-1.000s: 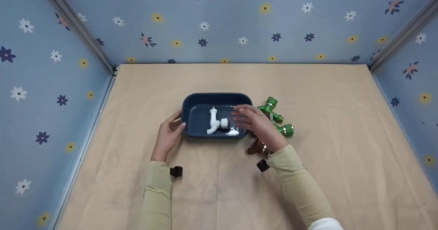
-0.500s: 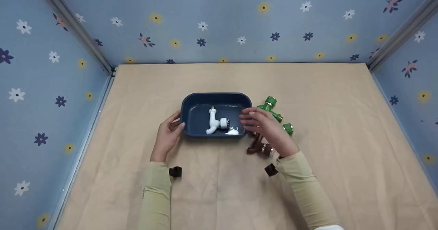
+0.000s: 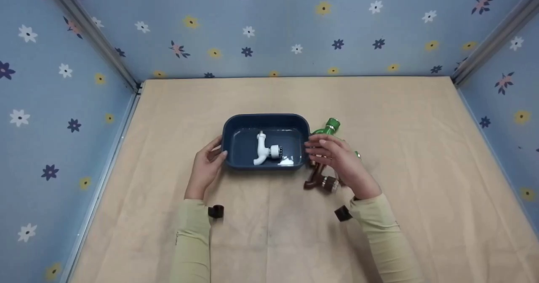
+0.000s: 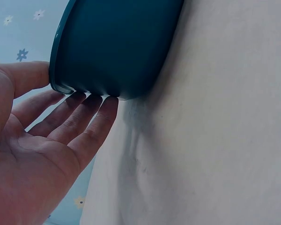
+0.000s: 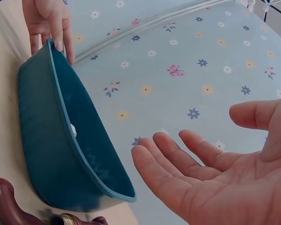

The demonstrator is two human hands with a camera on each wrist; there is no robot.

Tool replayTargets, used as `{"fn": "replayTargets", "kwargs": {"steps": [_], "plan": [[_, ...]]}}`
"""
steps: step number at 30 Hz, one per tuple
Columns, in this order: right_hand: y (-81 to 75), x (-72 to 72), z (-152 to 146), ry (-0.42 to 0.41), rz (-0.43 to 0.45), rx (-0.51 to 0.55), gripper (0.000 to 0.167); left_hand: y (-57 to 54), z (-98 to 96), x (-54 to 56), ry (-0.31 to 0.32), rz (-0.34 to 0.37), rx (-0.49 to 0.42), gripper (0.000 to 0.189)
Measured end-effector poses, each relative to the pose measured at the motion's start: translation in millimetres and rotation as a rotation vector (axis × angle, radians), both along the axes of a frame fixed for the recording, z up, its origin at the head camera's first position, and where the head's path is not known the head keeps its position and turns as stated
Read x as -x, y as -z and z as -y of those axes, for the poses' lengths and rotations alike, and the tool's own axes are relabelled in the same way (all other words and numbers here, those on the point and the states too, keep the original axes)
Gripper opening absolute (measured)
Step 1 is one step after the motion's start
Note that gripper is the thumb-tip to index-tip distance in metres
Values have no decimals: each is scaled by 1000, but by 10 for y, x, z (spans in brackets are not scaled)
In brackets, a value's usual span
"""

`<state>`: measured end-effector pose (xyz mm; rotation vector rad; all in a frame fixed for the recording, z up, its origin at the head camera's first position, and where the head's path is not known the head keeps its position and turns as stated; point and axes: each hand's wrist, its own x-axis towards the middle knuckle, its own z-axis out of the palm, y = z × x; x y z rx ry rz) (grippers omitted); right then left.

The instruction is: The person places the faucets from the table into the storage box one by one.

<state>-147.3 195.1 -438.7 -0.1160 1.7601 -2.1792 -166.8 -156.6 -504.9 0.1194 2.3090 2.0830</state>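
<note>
A dark blue plastic basin [image 3: 242, 142] stands mid-table, with a white tap [image 3: 262, 150] lying inside it. My left hand [image 3: 203, 169] holds the basin's left end. Its thumb lies at the rim and its fingertips touch the outer wall, as the left wrist view shows with the basin wall [image 4: 112, 51]. Just off the basin's right end is my right hand [image 3: 347, 161]. In the right wrist view this hand [image 5: 215, 183] has its fingers spread apart with nothing in them. The hand partly covers green taps [image 3: 332, 125] and a brown tap [image 3: 313, 178] beside the basin.
A beige cloth [image 3: 269, 228] covers the table. Blue flowered panels [image 3: 290, 22] rise at the back and both sides, joined by grey metal posts [image 3: 92, 30]. A black wrist camera [image 3: 217, 211] sits by the left wrist, another black one [image 3: 343, 213] by the right.
My right hand has drawn back to the right, from over the basin to just outside its right end. The left hand keeps its hold, and the white tap lies still.
</note>
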Motion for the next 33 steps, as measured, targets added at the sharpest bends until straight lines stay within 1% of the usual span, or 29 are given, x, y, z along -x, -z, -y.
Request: {"fn": "replayTargets", "kwargs": {"steps": [8,17,25,33], "plan": [[-2,-41,-165,13,1,32,42,22,3,11,4,11,-32,50],[48,-87,-315,42,-1,55,40,0,-3,-1,0,9,-31,50],[79,-103,-439,49,-14,21,43,24,1,12,3,1,-47,50],[120,-131,-570,104,-3,7,43,11,-2,1,0,-2,-38,50]]}}
